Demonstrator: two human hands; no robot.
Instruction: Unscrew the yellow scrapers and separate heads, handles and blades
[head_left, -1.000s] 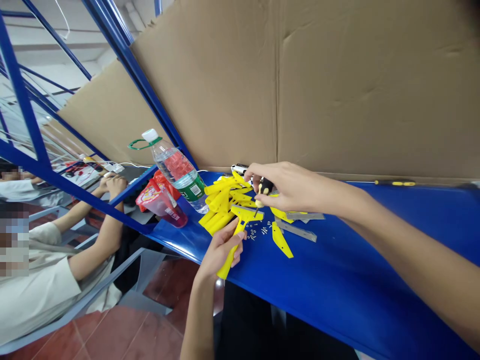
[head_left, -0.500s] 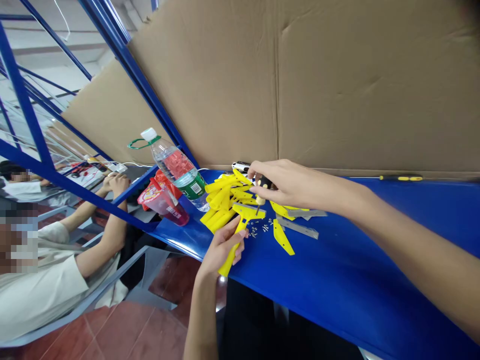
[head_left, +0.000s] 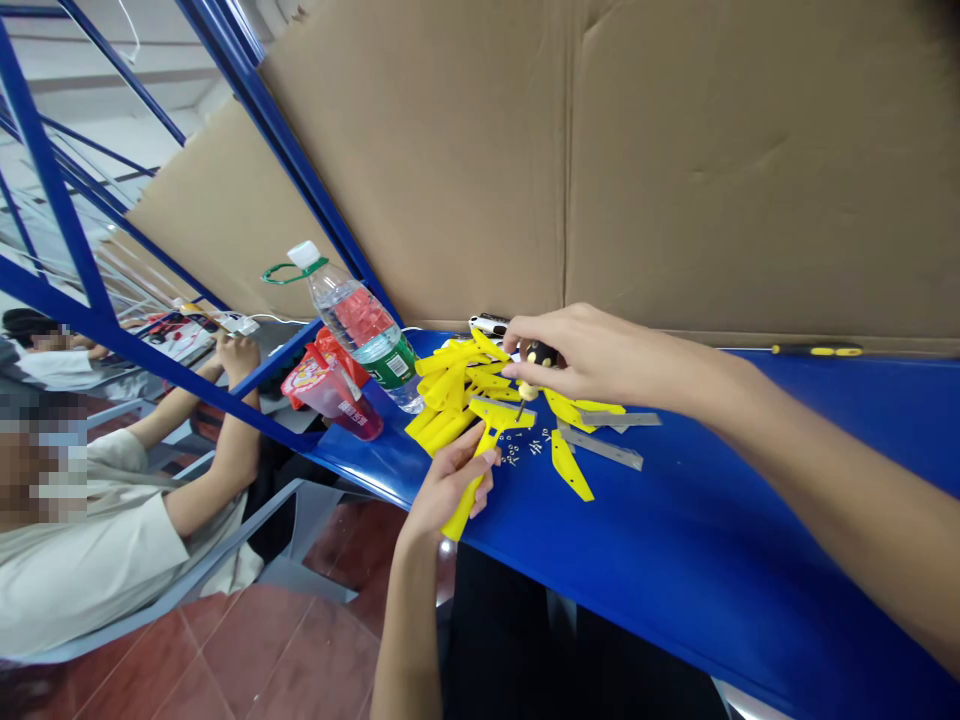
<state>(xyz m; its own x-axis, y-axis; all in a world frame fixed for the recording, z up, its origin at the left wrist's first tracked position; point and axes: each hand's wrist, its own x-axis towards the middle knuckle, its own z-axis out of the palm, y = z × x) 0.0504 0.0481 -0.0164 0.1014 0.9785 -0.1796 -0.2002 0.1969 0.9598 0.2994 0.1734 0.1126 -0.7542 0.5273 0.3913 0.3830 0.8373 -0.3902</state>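
Note:
My left hand (head_left: 446, 492) is wrapped round the handle of a yellow scraper (head_left: 493, 425), its wide head pointing away from me. In my right hand (head_left: 581, 350) is a screwdriver (head_left: 529, 391) with a black and yellow handle, held from above. Its shaft points down at the right part of the scraper's head; I cannot tell whether the tip sits in a screw. Beside the head lie several small screws and nuts (head_left: 514, 450) on the blue table. More yellow scraper handles (head_left: 442, 400) are heaped behind my left hand.
A loose yellow plate (head_left: 571, 468) and flat metal blades (head_left: 611, 450) lie right of the screws. A water bottle (head_left: 367, 335) and pink cup (head_left: 341, 400) stand left. Another screwdriver (head_left: 817, 350) lies by the cardboard wall (head_left: 750, 180). A co-worker (head_left: 97, 520) sits left.
The view has shifted slightly. Both hands keep their grips, and the screwdriver stays at the scraper's head. The co-worker's hands have moved a little.

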